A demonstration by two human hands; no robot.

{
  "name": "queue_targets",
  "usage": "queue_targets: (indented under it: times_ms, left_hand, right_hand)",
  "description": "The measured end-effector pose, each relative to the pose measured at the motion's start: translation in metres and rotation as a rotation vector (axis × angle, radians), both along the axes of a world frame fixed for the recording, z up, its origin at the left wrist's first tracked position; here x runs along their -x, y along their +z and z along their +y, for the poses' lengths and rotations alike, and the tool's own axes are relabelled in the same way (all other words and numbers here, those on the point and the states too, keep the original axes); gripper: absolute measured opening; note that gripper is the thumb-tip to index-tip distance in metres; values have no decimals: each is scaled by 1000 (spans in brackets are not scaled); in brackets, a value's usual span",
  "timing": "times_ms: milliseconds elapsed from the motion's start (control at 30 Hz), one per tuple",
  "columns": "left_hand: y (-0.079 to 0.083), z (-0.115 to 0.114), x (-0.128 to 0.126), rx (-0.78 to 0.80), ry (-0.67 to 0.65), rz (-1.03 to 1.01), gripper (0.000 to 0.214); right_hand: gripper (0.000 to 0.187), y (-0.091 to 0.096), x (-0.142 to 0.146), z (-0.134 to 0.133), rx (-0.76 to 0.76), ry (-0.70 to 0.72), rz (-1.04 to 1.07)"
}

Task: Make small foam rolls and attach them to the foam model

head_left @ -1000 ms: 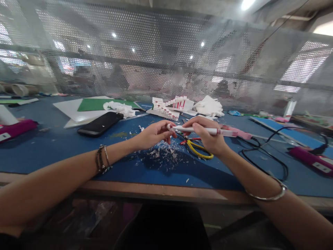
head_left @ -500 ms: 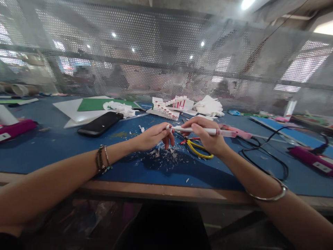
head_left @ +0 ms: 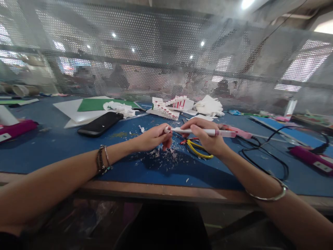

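My right hand (head_left: 206, 137) is wrapped round a white pen-like tool with a pink rear end (head_left: 208, 132), held level above the blue mat (head_left: 65, 149). My left hand (head_left: 153, 138) pinches the tool's white tip between thumb and fingers. Below both hands lies a heap of small white scraps (head_left: 166, 156). Yellow-handled scissors (head_left: 196, 148) lie on the mat just under my right hand.
A black phone (head_left: 100, 124) lies at the left, beside white and green sheets (head_left: 88, 106). White and red cut paper pieces (head_left: 173, 105) sit at the back. A black cable (head_left: 270, 156) loops at the right near a magenta tool (head_left: 310, 158). A perforated metal screen (head_left: 166, 59) closes the back.
My left hand's fingers have curled in and slid slightly left on the tool's tip. The tool and my right hand have dipped a little.
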State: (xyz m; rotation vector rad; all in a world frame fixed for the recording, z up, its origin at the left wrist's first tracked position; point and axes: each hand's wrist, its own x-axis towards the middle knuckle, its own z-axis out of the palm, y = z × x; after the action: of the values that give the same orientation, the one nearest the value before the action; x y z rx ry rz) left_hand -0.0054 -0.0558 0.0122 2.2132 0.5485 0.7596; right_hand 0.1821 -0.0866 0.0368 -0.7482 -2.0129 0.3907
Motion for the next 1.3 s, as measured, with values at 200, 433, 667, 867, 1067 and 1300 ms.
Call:
queue_targets:
  times_ms: [200,433,667,867,1067,1300]
  left_hand:
    - [1,0,1,-24,5,69,19]
    - [4,-3,0,4,2,54,21]
    - [2,-2,1,24,-74,23,18]
    - [2,-1,1,34,-95,9,18]
    - [1,-1,0,1,-89,-19,13]
    - [-5,2,2,-28,-113,-30,10]
  right_hand:
    - [20,1,0,-1,5,-2,-15]
    - [20,3,-5,0,-32,-38,-18]
    - [20,3,-2,-2,-63,16,30]
    - [21,3,-4,-1,-44,37,24]
    - [20,4,-3,-2,-72,36,47]
    - [21,4,-5,0,-86,11,-31]
